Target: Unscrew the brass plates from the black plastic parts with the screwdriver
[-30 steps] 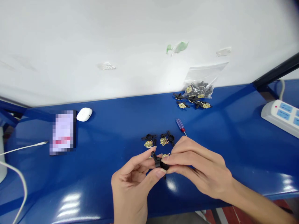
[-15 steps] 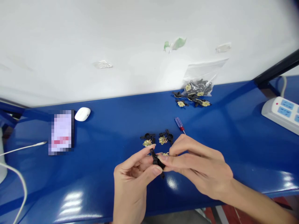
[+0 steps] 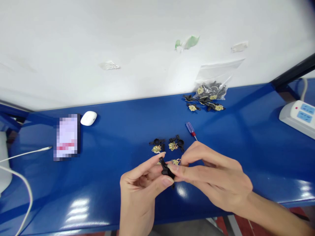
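A small black plastic part (image 3: 165, 169) is pinched between both hands above the front half of the blue table. My left hand (image 3: 145, 186) grips it from the left with thumb and forefinger. From the right, the thumb and fingers of my right hand (image 3: 214, 177) press on the same part and cover much of it. Just beyond the hands lie a black ring-shaped part with arms (image 3: 157, 142), a similar black part (image 3: 180, 143), a brass-coloured disc (image 3: 156, 149) and another brass-coloured disc (image 3: 173, 146). More brass pieces (image 3: 176, 162) show partly behind the fingers.
A small screwdriver (image 3: 190, 129) with a clear handle lies beyond my right hand. At the back, a clear plastic bag (image 3: 214, 80) of black-and-brass parts leans on the wall, with loose ones before it. A phone (image 3: 67, 137), white case (image 3: 89, 118) and power strip (image 3: 299, 116) flank the table.
The view has shifted slightly, so the table items sit a little differently in frame. Both hands keep their hold on the black part, with hardly any visible movement.
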